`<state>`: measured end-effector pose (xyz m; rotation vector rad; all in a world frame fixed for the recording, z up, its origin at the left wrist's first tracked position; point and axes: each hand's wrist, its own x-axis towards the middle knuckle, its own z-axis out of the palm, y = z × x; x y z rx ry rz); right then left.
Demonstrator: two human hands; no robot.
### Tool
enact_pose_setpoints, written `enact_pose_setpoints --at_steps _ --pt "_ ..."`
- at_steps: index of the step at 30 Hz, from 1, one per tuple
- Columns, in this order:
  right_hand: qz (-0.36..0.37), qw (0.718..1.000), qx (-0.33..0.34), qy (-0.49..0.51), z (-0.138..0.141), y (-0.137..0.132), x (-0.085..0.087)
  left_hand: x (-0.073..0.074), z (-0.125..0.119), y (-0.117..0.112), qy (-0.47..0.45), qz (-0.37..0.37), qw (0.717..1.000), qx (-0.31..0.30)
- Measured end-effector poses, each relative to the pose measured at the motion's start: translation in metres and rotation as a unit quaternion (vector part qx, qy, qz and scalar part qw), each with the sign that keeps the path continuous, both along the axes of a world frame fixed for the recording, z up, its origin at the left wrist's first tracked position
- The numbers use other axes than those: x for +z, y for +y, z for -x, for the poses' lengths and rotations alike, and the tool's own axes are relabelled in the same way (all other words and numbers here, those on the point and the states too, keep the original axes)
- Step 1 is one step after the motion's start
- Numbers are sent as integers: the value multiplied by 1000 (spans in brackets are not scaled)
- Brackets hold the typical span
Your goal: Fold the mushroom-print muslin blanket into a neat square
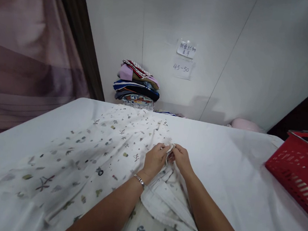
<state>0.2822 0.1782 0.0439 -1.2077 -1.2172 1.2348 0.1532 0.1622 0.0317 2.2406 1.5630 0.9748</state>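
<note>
A white cloth [114, 140] printed with small leaves and plants spreads over the left and middle of the table, with wrinkles running through it. Its near right part is gathered up and hangs toward me, showing a paler underside. My left hand [155, 158], with a bracelet at the wrist, pinches the cloth's edge. Close beside it, my right hand [181, 158] grips the same edge, fingers closed. The two hands nearly touch above the table, and the bunched fabric between them partly hides the fingertips.
A white-covered table [228, 172] lies under the cloth. On the right stands a red plastic basket [297, 172]. Behind the far edge rises a stack of folded fabrics [138, 82] against the wall, near two paper notes [185, 58]. A curtain [30, 49] hangs at left.
</note>
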Motion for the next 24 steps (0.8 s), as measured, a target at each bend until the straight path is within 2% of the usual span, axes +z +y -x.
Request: enact_pose_setpoints --at_steps 9,13,24 --pt "-43 997 25 -57 -1 -3 2 4 0 0 57 21 998 18" --pt "-53 996 20 -71 -1 -2 -1 4 -1 -1 42 24 999 16" --pt "-81 988 -17 -132 -4 -1 -1 -2 -1 1 0 -32 999 -15"
